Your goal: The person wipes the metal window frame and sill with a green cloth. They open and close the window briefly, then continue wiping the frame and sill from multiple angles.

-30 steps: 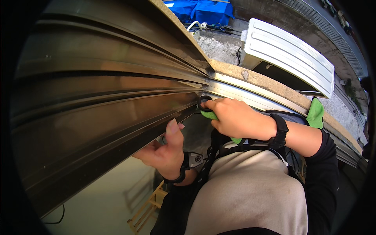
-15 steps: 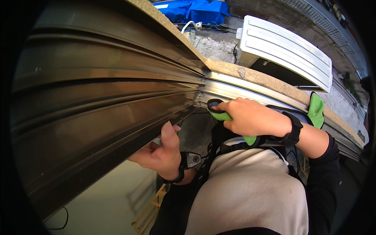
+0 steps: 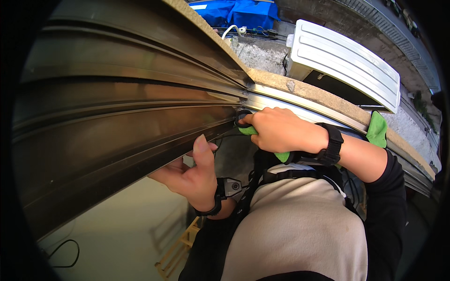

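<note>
My right hand (image 3: pixel 290 132) is closed on a green cloth (image 3: pixel 247 130) with dark edging. Its fingertips push the cloth into the inner corner where the brown metal window frame (image 3: pixel 108 129) meets the silver sill track (image 3: pixel 300 109). Part of the cloth hangs below my palm. Lower and to the left, my left hand (image 3: pixel 190 180) grips the frame's near edge, thumb up against it; the other fingers are partly hidden behind that edge. Both wrists wear black straps.
Outside the sill's rough stone edge (image 3: pixel 323 92) stands a white outdoor air-conditioner unit (image 3: pixel 349 61). Another green cloth piece (image 3: pixel 377 130) drapes over the sill at right. Blue tarpaulin (image 3: pixel 253 13) lies beyond. Below left are a wooden rack (image 3: pixel 180 246) and a black cable (image 3: pixel 77 253).
My right hand has slid left with the cloth, closer into the frame corner. My left hand stays at the frame's edge, nearly unmoved. The view has shifted slightly.
</note>
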